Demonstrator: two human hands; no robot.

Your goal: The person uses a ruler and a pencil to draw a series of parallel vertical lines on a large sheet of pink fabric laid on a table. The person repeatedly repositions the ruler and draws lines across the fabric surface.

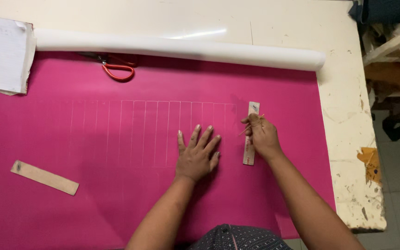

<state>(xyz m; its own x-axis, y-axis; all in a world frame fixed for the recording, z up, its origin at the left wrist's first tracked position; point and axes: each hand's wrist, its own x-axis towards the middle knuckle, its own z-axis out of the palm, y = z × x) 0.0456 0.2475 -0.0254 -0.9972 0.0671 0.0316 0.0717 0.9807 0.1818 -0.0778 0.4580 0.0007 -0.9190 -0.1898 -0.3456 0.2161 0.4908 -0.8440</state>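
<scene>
Pink cloth (116, 194) ruled with white chalk lines covers the bench (339, 92). Left to right: a tan strip (44, 177), red scissors (116, 69) below a white roll (177, 48), the left hand (196, 155) spread flat, the right hand (261, 135) pinching a thin stick over a ruler (251, 134).

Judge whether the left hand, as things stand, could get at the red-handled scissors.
Probably yes: the left hand lies flat on the pink fabric, and only bare fabric separates it from the scissors by the paper roll.

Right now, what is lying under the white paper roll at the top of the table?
Under the white paper roll lie the pink fabric's top edge and the red-handled scissors. Only the handles show clearly; the blades are mostly covered.
</scene>
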